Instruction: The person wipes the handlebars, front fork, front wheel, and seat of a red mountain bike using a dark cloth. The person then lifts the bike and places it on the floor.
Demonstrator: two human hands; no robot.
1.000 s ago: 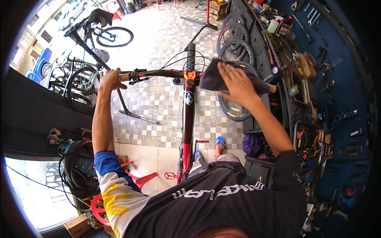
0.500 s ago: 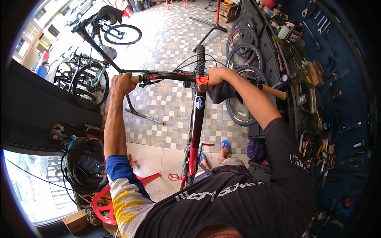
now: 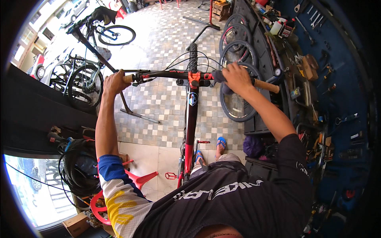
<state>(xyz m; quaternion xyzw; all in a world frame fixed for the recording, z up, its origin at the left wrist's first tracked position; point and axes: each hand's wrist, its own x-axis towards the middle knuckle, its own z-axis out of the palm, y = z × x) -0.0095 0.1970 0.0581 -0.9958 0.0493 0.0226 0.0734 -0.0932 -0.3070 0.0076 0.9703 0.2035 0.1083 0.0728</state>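
Observation:
A red and black bicycle [image 3: 191, 127] stands upright before me, its front wheel [image 3: 193, 55] pointing away. My left hand [image 3: 114, 82] is closed round the outer end of the tan left handlebar grip [image 3: 128, 78]. On the right half of the black handlebar [image 3: 162, 73], my right hand [image 3: 238, 78] is closed over a dark cloth [image 3: 218, 76] wrapped against the bar. The cloth lies between the orange-red stem [image 3: 194, 80] and the tan right grip [image 3: 267, 86], which no hand touches. My right fingers hide part of the cloth and the bar.
A repair stand [image 3: 101, 57] rises at the left, near parked bicycles [image 3: 85, 85]. Several wheels [image 3: 238, 115] lean along the black cabinets at the right, below a cluttered workbench [image 3: 295, 79] and a tool wall [image 3: 337, 87]. A red plastic stool [image 3: 143, 179] and coiled tires [image 3: 79, 170] are at lower left.
My right hand has moved with the dark cloth from beside the stem outward along the handlebar to the right. My left hand stays on the left grip. The whole view has shifted slightly.

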